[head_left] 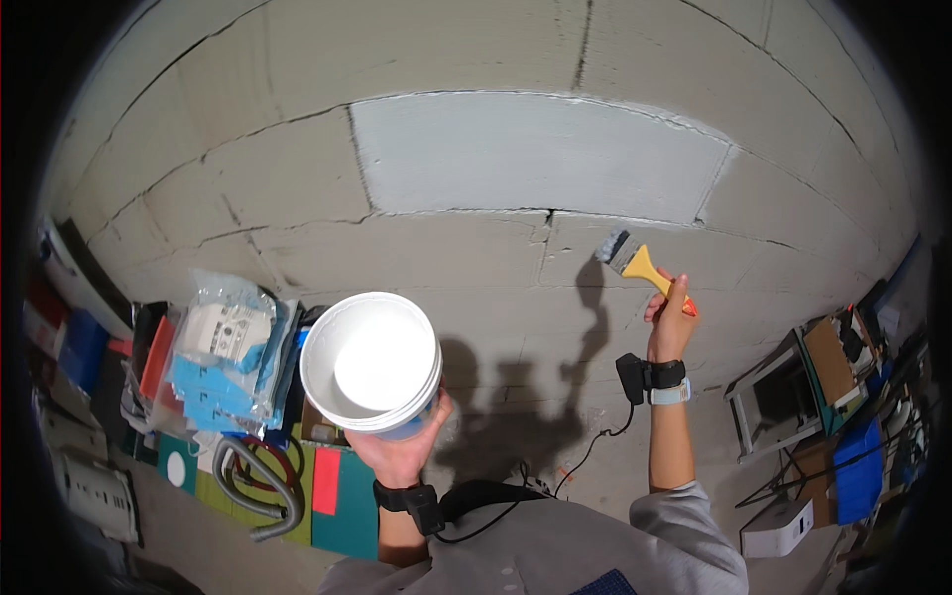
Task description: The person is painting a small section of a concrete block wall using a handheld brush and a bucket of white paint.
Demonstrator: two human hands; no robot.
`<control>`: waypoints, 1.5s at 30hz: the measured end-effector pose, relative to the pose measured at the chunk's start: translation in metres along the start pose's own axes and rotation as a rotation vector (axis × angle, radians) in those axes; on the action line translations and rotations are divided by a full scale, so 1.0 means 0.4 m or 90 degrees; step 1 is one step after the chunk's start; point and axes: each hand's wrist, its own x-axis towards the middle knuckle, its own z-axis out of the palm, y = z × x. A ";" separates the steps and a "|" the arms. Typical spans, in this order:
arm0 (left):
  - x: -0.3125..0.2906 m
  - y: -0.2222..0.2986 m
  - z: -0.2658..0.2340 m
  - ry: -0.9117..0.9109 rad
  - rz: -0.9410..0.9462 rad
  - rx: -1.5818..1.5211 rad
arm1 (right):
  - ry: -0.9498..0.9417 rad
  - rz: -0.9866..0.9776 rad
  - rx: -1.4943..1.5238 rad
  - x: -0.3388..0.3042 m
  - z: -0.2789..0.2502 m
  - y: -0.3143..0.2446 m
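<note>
A white bucket (371, 359) rests tilted in my left hand (402, 454), whose fingers wrap round its underside and right side. White shows all over the bucket's inside; how much paint it holds I cannot tell. My right hand (676, 315) grips a paintbrush (635, 262) by its yellow handle. Its dark bristles carry whitish paint at the tip and point up and left, in front of the bare block wall (446, 260). Above the brush, one block is covered in a white painted patch (535, 154); whether the bristles touch the wall is unclear.
Left of the bucket, plastic-wrapped packages (233, 347) are stacked by a grey hose (260, 486) on a green and teal surface. At right stand a grey metal frame (783, 402), a blue bin (859, 471) and a white box (778, 528). A black cable (601, 436) hangs from my right wrist.
</note>
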 end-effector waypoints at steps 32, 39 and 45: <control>0.153 0.085 -0.057 -0.084 0.094 0.037 | -0.516 -0.005 0.204 -0.030 0.335 -0.026; 0.237 0.056 -0.046 -0.090 0.153 0.182 | -0.647 -0.027 0.165 0.031 0.425 -0.107; 0.274 0.058 -0.023 -0.046 0.145 0.108 | -0.730 -0.048 -0.007 0.003 0.501 -0.180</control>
